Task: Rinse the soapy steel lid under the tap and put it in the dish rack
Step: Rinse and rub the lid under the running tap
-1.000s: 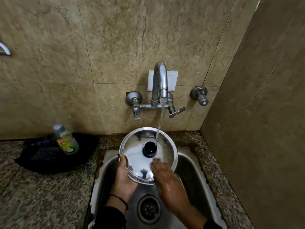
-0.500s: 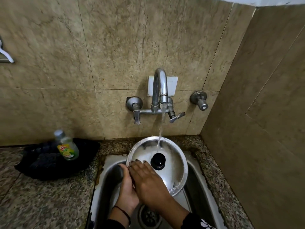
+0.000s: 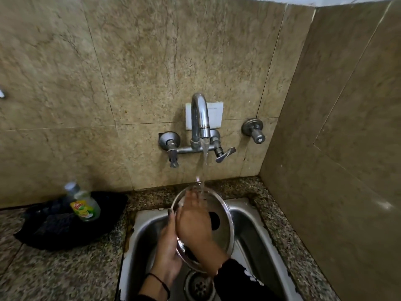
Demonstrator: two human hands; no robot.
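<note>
The steel lid (image 3: pixel 225 233) was held tilted over the sink (image 3: pixel 258 231), directly under the tap (image 3: pixel 199 118). Water ran from the spout in a thin stream and struck the lid's upper edge and the right fingertips. The left hand (image 3: pixel 167 246) gripped the lid by its lower-left rim, fingers curled behind it and closed on the metal. The right hand (image 3: pixel 193 222) lay flat on the lid's top face, fingers extended and close together, not clamped on anything. The lid's black knob (image 3: pixel 215 220) showed just right of that hand. The drain (image 3: pixel 200 286) sat below the lid, near the wrists. On the speckled worktop (image 3: pixel 65 274) to the left, a dish-soap bottle (image 3: pixel 83 205) stood against a dark cloth (image 3: pixel 65 224), well apart from the sink.
</note>
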